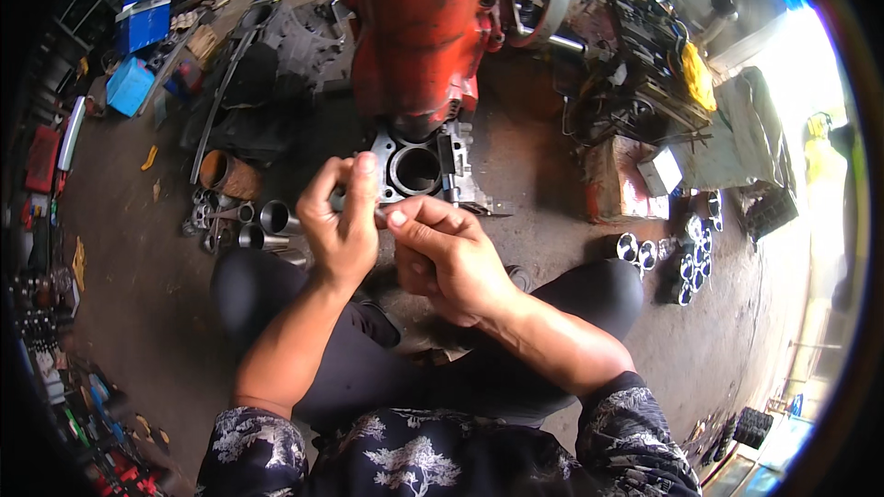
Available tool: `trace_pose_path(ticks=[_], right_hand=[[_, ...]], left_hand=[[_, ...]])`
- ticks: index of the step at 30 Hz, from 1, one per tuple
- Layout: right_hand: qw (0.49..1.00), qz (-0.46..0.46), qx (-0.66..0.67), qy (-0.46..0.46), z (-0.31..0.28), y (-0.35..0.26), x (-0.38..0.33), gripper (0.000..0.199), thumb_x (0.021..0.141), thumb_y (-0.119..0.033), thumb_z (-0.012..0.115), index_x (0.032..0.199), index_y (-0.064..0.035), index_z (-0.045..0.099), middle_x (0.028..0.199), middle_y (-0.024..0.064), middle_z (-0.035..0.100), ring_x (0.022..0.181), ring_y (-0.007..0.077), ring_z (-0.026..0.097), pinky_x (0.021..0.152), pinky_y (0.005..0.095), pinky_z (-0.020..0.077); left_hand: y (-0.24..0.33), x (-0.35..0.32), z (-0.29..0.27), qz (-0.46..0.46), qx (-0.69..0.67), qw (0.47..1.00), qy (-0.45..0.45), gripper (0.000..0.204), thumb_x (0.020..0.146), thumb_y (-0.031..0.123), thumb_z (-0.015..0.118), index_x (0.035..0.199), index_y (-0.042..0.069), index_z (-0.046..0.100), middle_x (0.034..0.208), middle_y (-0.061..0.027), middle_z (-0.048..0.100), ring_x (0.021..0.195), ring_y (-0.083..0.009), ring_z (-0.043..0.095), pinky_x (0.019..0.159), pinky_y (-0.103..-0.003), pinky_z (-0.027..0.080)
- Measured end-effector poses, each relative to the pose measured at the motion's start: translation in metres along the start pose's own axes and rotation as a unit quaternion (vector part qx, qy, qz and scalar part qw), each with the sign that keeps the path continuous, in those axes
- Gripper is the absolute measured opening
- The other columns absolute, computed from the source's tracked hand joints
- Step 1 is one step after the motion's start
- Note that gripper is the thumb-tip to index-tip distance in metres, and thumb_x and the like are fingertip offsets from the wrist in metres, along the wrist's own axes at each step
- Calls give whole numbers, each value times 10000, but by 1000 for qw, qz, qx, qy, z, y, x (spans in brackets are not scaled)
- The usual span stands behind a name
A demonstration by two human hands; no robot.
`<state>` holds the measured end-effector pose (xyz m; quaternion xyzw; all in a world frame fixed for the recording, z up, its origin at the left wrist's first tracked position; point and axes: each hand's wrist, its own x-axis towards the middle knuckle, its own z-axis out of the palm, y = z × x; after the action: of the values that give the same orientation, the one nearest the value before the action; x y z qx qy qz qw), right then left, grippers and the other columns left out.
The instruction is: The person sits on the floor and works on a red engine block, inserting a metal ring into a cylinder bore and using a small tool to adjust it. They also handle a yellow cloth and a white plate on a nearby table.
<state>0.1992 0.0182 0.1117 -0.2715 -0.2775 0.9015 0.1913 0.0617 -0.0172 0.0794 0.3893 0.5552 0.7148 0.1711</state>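
My left hand (343, 221) and my right hand (442, 253) meet in front of me, above my knees. Together they pinch a small grey metal part (378, 215), mostly hidden by the fingers. Just beyond the hands a grey metal block with a round bore (416, 170) lies on the concrete floor. Behind it stands a large red engine housing (419, 32). My legs in dark trousers are folded beneath my arms.
Metal cylinder sleeves and rings (253, 221) lie on the floor at my left, next to a rusty pipe piece (226, 173). Shiny round parts (691, 253) sit at the right by a reddish box (622, 184). Blue boxes (138, 46) and dark engine parts crowd the far left.
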Motion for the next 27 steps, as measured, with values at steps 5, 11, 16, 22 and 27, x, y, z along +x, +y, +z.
trace_pose_path(ticks=[5, 11, 16, 22, 27], right_hand=[[999, -20, -30, -7, 4, 3, -6, 136, 1015, -156, 588, 1061, -38, 637, 643, -40, 451, 516, 51, 358, 462, 227, 257], [959, -180, -217, -22, 6, 10, -10, 176, 1028, -144, 575, 1112, 3, 626, 733, -35, 541, 603, 44, 454, 527, 212, 356], [747, -475, -463, -31, 8, 12, -15, 149, 944, -1, 629, 1083, 53, 630, 762, 128, 647, 635, 153, 646, 572, 299, 500], [986, -99, -119, -62, 14, 6, -37, 142, 1011, -63, 580, 1076, 39, 654, 754, -4, 601, 600, 46, 478, 528, 207, 386], [905, -238, -350, -51, 17, 4, -41, 132, 1000, -65, 606, 1070, 33, 660, 820, -20, 623, 725, 13, 507, 621, 179, 412]], left_hand=[[11, -2, -3, -29, -63, 997, -17, 369, 1016, 177, 583, 691, 43, 468, 586, 6, 470, 540, -60, 442, 494, -246, 336], [11, -2, -4, -31, -80, 996, -37, 341, 1009, 149, 573, 704, 42, 466, 576, -4, 468, 516, -65, 420, 487, -255, 335], [21, -12, -9, 114, -49, 991, -55, 224, 975, 24, 499, 754, 4, 469, 584, -55, 493, 486, -115, 447, 457, -277, 354], [31, -13, -16, 162, -51, 981, -92, 225, 933, -8, 519, 731, 23, 426, 576, -66, 491, 460, -129, 437, 433, -287, 340], [32, -13, -18, 168, -49, 979, -102, 222, 917, -19, 532, 727, 22, 422, 582, -67, 497, 452, -138, 439, 432, -296, 340]])
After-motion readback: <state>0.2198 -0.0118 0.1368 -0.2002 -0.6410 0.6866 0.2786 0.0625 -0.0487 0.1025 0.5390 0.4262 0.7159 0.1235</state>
